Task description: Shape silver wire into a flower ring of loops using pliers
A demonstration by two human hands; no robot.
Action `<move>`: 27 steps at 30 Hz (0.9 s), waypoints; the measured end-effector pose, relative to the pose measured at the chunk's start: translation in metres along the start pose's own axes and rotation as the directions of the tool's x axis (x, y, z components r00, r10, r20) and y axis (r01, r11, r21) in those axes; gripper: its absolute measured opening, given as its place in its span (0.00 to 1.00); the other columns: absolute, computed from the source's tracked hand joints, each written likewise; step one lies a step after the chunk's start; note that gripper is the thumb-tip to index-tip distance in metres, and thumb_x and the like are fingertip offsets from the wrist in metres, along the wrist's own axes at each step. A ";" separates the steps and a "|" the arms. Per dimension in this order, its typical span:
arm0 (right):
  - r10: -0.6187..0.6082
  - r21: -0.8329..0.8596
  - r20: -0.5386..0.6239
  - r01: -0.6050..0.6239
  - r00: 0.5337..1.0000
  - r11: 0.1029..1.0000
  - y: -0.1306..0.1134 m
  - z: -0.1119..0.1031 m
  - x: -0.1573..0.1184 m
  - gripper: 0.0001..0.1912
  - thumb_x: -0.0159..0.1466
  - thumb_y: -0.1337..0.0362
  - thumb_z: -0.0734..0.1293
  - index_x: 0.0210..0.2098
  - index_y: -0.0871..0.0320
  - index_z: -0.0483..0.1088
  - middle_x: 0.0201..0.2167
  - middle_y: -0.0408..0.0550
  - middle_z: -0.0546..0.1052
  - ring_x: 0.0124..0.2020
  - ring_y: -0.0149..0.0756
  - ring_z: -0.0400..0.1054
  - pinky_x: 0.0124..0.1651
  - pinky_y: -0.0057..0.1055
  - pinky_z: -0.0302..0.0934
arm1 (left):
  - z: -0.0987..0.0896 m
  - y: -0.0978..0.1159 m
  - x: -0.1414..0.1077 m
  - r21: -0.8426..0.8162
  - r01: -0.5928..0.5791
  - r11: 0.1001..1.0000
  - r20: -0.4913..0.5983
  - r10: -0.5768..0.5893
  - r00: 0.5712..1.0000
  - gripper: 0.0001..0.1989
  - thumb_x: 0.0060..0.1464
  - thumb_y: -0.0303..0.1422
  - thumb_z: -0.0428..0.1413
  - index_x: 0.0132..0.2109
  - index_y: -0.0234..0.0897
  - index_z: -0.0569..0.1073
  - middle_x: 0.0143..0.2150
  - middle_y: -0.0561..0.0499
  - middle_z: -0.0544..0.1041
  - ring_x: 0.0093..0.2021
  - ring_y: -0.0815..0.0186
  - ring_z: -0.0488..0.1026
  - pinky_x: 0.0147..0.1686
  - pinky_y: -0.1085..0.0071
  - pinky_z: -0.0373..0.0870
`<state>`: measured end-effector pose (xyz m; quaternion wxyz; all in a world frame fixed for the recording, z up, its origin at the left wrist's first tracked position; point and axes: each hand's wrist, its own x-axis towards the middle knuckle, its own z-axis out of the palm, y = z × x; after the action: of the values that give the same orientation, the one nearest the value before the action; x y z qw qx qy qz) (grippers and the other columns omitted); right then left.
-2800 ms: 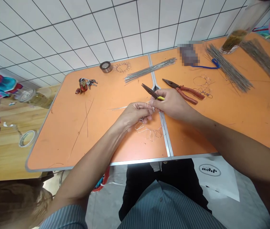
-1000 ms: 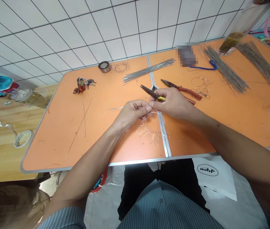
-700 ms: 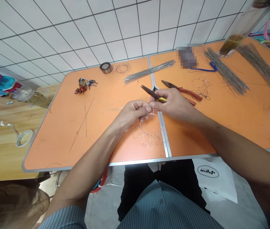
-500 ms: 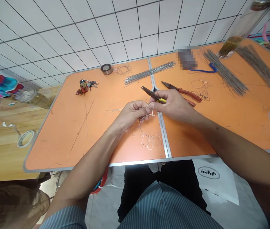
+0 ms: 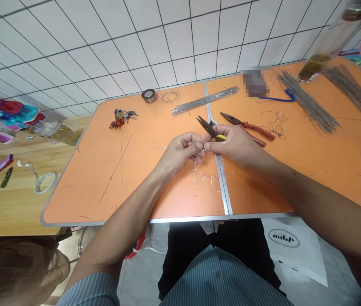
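My left hand [image 5: 182, 154] is closed in a pinch on a thin silver wire ring [image 5: 206, 176] with small wire loops round its edge. Thumb and index finger of my right hand [image 5: 236, 143] meet the wire at the top of the ring, right beside the left fingertips. Tucked in that same hand are yellow-handled pliers [image 5: 206, 126], their dark jaws pointing up and left. The fingers hide part of the ring and most of the pliers' handles. Red-handled pliers [image 5: 247, 126] lie on the table just beyond my right hand.
The orange folding table [image 5: 84, 178] has a metal seam down its middle. Along the back lie keys [image 5: 121, 118], a tape roll [image 5: 149, 96], a looped wire ring [image 5: 170, 97] and straight wires [image 5: 204, 101]. Rightward are wire bundles [image 5: 311, 102] and a glass jar [image 5: 316, 66].
The view has shifted slightly, so the table sits further right and lower. The wire ring has turned and tilted between my fingers, and both hands remain together on it.
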<state>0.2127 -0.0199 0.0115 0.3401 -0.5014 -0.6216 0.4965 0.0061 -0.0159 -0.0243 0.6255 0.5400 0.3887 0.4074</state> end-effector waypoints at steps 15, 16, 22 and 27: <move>-0.207 -0.197 -0.019 0.199 0.978 0.960 0.008 0.003 0.000 0.04 0.62 0.63 0.72 0.36 0.56 0.77 0.31 0.43 0.77 0.34 0.37 0.67 0.38 0.37 0.58 | -0.003 0.002 -0.001 -0.004 0.036 0.999 0.009 -0.035 0.999 0.22 0.53 0.51 0.75 0.34 0.38 0.81 0.25 0.53 0.78 0.22 0.71 0.70 0.26 0.72 0.68; -0.209 -0.194 -0.018 0.202 0.978 0.960 0.008 0.002 0.000 0.04 0.62 0.63 0.72 0.36 0.56 0.78 0.32 0.44 0.78 0.34 0.37 0.68 0.38 0.37 0.58 | -0.003 0.002 -0.001 0.001 0.029 1.000 0.001 -0.029 1.000 0.22 0.53 0.51 0.75 0.34 0.38 0.81 0.24 0.53 0.78 0.22 0.71 0.70 0.25 0.72 0.67; -0.230 -0.161 0.040 0.233 0.972 0.959 0.003 -0.007 -0.001 0.12 0.70 0.53 0.72 0.35 0.54 0.75 0.35 0.45 0.78 0.38 0.38 0.68 0.40 0.37 0.57 | -0.006 0.004 -0.001 0.040 -0.056 0.998 -0.051 0.058 0.997 0.20 0.57 0.51 0.73 0.35 0.39 0.80 0.23 0.54 0.77 0.20 0.71 0.69 0.24 0.72 0.64; -0.317 -0.375 -0.007 0.291 0.948 0.880 0.002 -0.024 -0.006 0.19 0.76 0.46 0.68 0.37 0.53 0.77 0.34 0.46 0.78 0.37 0.41 0.68 0.41 0.39 0.55 | -0.010 0.008 -0.002 0.010 -0.114 0.993 -0.095 0.114 0.989 0.16 0.61 0.46 0.72 0.36 0.39 0.81 0.23 0.55 0.77 0.21 0.72 0.69 0.23 0.73 0.63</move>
<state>0.2370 -0.0195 0.0162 0.3344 -0.4691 -0.7628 0.2938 -0.0052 -0.0137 -0.0173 0.5806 0.5428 0.3875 0.4670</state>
